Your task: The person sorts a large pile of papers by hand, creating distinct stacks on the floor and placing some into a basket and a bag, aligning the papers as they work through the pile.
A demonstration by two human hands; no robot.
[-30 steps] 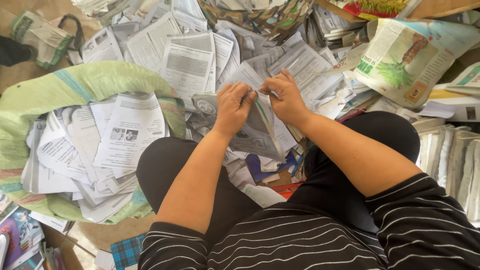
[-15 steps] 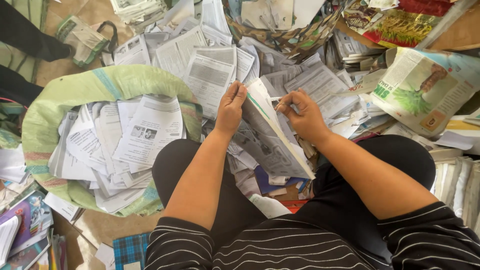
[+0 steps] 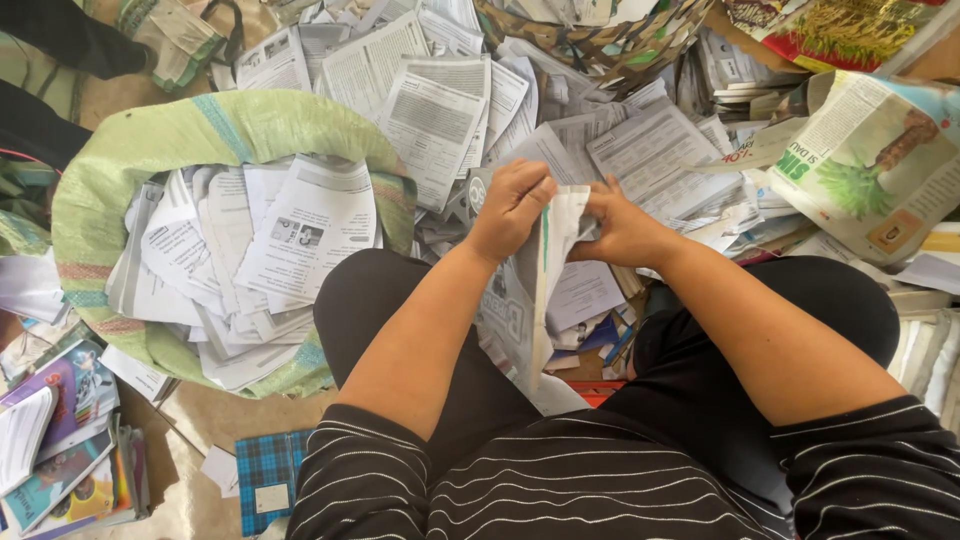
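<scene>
Two hands meet on one booklet (image 3: 545, 300), which stands nearly on edge between them, just right of the green sack (image 3: 230, 130). The left hand (image 3: 510, 210) curls over the booklet's top from the sack side, fingers folded down and pressed against the paper, thumb hidden behind the sheets. The right hand (image 3: 625, 230) grips the same top edge from the far side, away from the sack, its fingers closed on the pages; the two hands almost touch. From their grip the booklet hangs down toward the lap, its pale cover turned edge-on with a thin green line along the fold, and its lower part rests between the knees in black trousers (image 3: 400, 300).

Inside the sack lies a heap of printed sheets (image 3: 260, 250), close beside the left forearm. Beyond the sack and the hands, more loose pages (image 3: 440, 100) cover the floor. Far right of the sack, well apart from it, a colour magazine (image 3: 870, 160) lies open. Below the sack, near the left elbow, sit a blue checked notebook (image 3: 265, 475) and a pile of picture books (image 3: 60, 440).
</scene>
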